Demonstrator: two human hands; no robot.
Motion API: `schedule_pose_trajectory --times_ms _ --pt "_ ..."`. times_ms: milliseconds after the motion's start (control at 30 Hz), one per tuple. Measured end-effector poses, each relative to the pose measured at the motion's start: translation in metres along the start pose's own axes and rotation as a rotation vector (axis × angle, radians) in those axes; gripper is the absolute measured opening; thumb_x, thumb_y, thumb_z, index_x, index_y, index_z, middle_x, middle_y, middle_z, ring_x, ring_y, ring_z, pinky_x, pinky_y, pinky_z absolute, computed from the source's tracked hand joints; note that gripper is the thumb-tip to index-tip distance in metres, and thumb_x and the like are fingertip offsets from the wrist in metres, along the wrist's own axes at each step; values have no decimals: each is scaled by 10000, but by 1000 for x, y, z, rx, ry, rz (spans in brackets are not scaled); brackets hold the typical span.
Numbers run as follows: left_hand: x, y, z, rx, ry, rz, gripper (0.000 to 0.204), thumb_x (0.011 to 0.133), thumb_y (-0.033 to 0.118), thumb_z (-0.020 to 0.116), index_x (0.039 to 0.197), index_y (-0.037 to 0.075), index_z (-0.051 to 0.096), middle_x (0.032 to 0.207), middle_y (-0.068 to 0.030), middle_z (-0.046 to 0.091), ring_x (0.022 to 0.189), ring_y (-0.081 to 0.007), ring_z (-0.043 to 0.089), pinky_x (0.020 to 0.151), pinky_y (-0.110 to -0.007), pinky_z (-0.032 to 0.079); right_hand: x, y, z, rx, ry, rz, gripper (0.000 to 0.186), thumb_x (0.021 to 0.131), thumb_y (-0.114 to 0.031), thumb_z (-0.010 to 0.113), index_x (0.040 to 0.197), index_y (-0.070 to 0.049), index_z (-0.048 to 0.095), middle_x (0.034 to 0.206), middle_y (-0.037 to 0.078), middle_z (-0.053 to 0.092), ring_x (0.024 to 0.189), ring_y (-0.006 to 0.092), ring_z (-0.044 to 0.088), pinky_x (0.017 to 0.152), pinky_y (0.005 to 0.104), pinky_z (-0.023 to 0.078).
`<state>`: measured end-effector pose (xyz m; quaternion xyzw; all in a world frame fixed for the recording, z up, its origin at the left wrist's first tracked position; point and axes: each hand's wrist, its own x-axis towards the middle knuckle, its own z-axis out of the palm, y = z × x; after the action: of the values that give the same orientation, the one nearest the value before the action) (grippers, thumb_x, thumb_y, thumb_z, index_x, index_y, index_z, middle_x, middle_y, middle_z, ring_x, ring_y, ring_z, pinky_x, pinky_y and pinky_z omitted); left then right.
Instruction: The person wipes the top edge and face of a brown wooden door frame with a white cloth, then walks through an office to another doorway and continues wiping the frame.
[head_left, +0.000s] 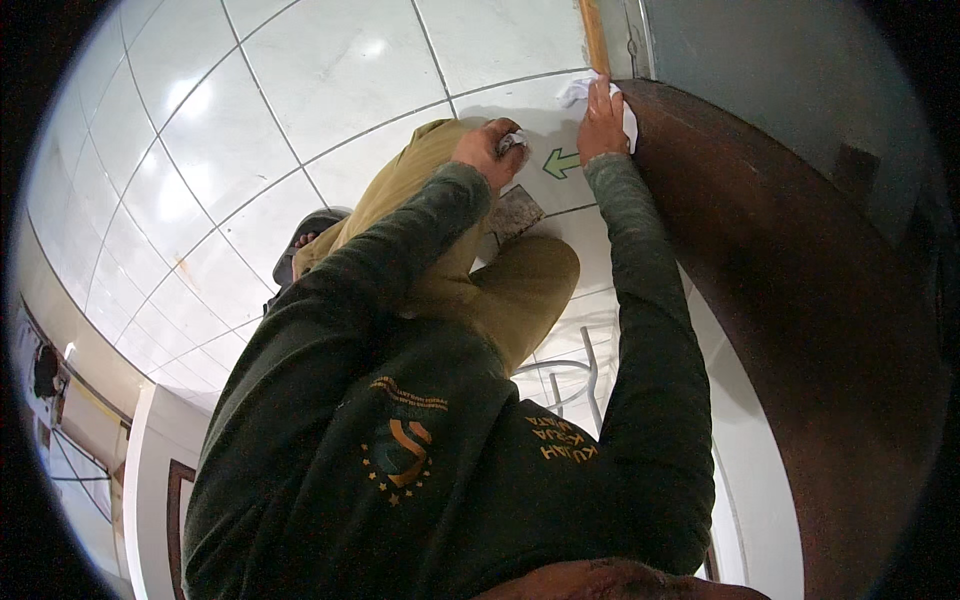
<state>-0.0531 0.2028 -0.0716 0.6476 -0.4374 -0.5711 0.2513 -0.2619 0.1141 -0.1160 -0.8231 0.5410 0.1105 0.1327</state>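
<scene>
My left hand is closed around a small crumpled whitish wad; whether it is paper or cloth I cannot tell. Further right, my right hand presses a white cloth onto the white tiles, right beside the end of a dark brown board. Its fingers point away from me and the cloth shows on both sides of them. A green arrow marking lies on the floor between my two hands.
A worn grey-brown square piece lies by my bent knee. A wooden post and a grey panel stand at the far right. Grey metal tubing curves under my right arm. White tiles extend to the left.
</scene>
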Motion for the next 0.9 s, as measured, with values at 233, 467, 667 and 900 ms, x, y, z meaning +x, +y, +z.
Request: schedule_pose_trajectory --times_ms 233,467,667,900 --pt "9 17 0 59 -1 -43 289 757 194 597 983 17 564 834 -178 624 780 -325 616 706 -380 480 -102 58 86 -60 -155 -22 479 827 -31 393 1304 1 367 1421 160 216 1303 323 210 1053 423 234" --pt "7 8 -5 66 66 5 316 744 193 613 1002 16 565 858 -174 613 809 -289 610 713 -368 478 2 -3 -1 -577 -250 -180 498 838 -24 366 1334 -14 318 1385 191 277 1303 338 206 1040 454 241" --pt "12 -1 3 -33 42 -11 317 758 193 622 1013 13 565 800 -141 614 710 -200 593 676 -315 475 -104 40 42 214 -298 175 496 855 -17 301 1349 -11 261 1412 171 224 1303 363 211 1030 472 272" --pt "5 -12 9 -38 63 -35 320 762 182 609 1034 18 565 788 -154 617 707 -210 605 683 -314 487 -153 16 -59 -419 -313 -122 443 839 -19 372 1279 34 365 1415 146 255 1325 364 175 1026 494 253"
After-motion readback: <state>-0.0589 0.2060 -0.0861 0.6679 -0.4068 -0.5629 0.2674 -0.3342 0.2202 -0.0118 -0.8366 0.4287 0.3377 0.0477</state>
